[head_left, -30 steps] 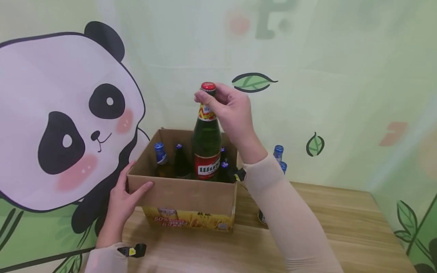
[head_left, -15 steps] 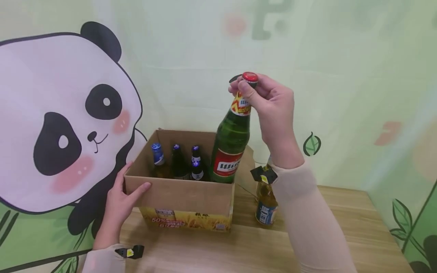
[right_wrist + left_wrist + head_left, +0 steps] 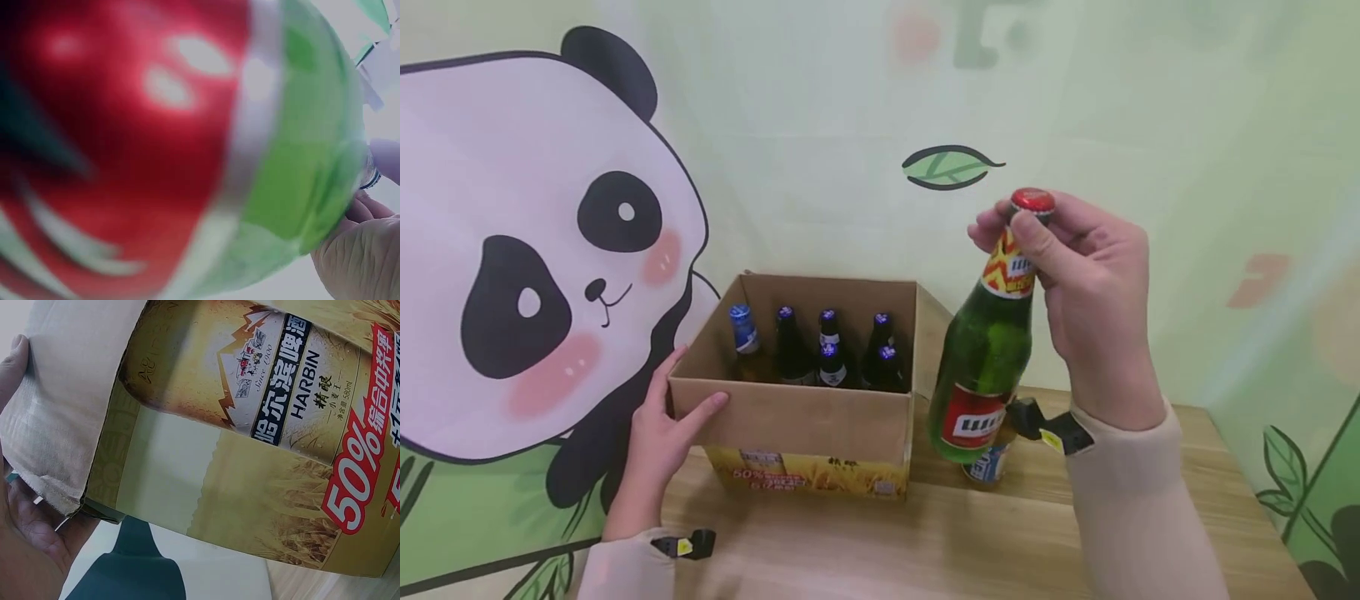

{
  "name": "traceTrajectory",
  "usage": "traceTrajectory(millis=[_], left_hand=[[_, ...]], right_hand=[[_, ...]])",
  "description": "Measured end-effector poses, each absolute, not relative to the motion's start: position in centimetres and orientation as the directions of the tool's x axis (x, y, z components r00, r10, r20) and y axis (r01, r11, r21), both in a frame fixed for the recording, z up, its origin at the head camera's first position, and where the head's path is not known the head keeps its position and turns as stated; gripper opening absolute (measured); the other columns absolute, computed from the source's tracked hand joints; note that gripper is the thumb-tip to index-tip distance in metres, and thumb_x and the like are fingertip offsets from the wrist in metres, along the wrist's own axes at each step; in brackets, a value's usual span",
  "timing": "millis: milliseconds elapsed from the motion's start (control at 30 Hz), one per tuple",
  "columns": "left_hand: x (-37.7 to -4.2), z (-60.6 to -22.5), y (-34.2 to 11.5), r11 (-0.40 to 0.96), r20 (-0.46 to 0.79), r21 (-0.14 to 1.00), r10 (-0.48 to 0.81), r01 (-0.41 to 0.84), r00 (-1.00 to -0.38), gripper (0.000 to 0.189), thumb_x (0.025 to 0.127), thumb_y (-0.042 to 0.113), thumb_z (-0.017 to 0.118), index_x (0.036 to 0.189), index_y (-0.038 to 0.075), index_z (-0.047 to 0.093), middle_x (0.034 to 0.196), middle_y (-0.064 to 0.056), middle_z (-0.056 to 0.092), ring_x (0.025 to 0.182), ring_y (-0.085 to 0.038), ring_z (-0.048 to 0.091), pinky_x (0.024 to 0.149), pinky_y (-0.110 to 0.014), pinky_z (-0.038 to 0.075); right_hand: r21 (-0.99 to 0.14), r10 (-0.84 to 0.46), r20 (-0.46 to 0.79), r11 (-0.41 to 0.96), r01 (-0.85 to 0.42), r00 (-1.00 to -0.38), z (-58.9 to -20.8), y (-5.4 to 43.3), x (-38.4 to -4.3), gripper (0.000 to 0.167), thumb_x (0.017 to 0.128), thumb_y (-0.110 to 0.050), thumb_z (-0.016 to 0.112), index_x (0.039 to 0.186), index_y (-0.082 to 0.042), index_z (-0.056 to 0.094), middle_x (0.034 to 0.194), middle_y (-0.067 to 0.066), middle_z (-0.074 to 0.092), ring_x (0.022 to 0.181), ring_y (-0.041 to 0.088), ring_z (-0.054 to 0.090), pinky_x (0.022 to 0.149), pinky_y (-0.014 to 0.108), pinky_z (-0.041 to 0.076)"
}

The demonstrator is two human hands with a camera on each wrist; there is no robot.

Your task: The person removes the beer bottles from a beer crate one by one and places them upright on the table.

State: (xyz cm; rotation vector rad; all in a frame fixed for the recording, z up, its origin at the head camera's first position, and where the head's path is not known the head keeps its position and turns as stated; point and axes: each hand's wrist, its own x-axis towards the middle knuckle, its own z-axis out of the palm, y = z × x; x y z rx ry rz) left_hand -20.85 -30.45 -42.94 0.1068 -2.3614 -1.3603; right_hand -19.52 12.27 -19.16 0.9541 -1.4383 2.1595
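My right hand [image 3: 1097, 283] pinches a green beer bottle [image 3: 988, 350] by its neck, just under the red cap. The bottle hangs tilted to the right of the cardboard box [image 3: 797, 421], its base above the table. In the right wrist view the bottle's red label [image 3: 137, 125] fills most of the picture, blurred. At the box's near left corner, my left hand [image 3: 662, 437] holds the rim, thumb on the front flap and fingers round the side. Inside the box stand several dark bottles [image 3: 830, 358] with blue caps and a blue-topped bottle [image 3: 743, 329] at the left.
Behind the held bottle, on the wooden table [image 3: 820, 550], stands another bottle with a blue label [image 3: 985, 468], mostly hidden. A backdrop [image 3: 820, 167] printed with a panda and leaves rises behind the table. The box's right flap [image 3: 934, 333] is folded outward.
My right hand has lifted the green beer bottle out of the box and carried it to the right, past the box's side. The left hand keeps its hold on the box corner.
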Motion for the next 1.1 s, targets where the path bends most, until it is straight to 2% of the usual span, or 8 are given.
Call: traceTrajectory(millis=[233,433,667,1100], left_hand=[[-20.6,-43.0,-30.6,0.503,0.283,0.857,-0.279,0.111,-0.917,0.09,0.087,0.048,0.076,0.157,0.048,0.019,0.156,-0.014,0.04,0.131,-0.044,0.047,0.098,-0.071,0.042],[-20.6,-43.0,-30.6,0.508,0.299,0.852,-0.282,0.122,-0.912,0.09,0.087,0.047,0.077,0.157,0.049,0.02,0.155,-0.015,0.041,0.131,-0.044,0.048,0.098,-0.071,0.042],[-20.9,-43.0,-30.5,0.518,0.321,0.843,-0.271,0.144,-0.908,0.089,0.088,0.045,0.077,0.158,0.045,0.022,0.152,-0.016,0.043,0.128,-0.043,0.05,0.097,-0.07,0.043],[-20.9,-43.0,-30.5,0.527,0.314,0.839,-0.272,0.132,-0.91,0.088,0.087,0.046,0.077,0.156,0.05,0.022,0.154,-0.015,0.042,0.129,-0.043,0.049,0.098,-0.07,0.043]], right_hand=[[-0.706,-0.088,0.698,-0.249,-0.663,-0.71,-23.7,13.9,-18.6,0.018,0.095,0.005,0.064,0.107,0.018,0.066,0.096,0.018,0.074,0.092,0.032,0.073,0.092,0.039,0.057],[-0.75,-0.068,0.658,-0.15,-0.644,-0.75,-27.5,14.9,-18.5,0.018,0.095,0.004,0.064,0.108,0.016,0.067,0.097,0.016,0.075,0.093,0.03,0.073,0.083,0.033,0.059],[-0.781,-0.055,0.625,-0.071,-0.621,-0.779,-32.0,15.6,-18.7,0.018,0.094,0.005,0.065,0.11,0.014,0.068,0.101,0.012,0.075,0.098,0.024,0.072,0.088,0.031,0.057],[-0.824,-0.008,0.566,0.001,-0.566,-0.824,-37.8,16.4,-19.4,0.023,0.091,0.008,0.068,0.113,0.013,0.068,0.101,0.01,0.076,0.096,0.02,0.073,0.089,0.028,0.057]])
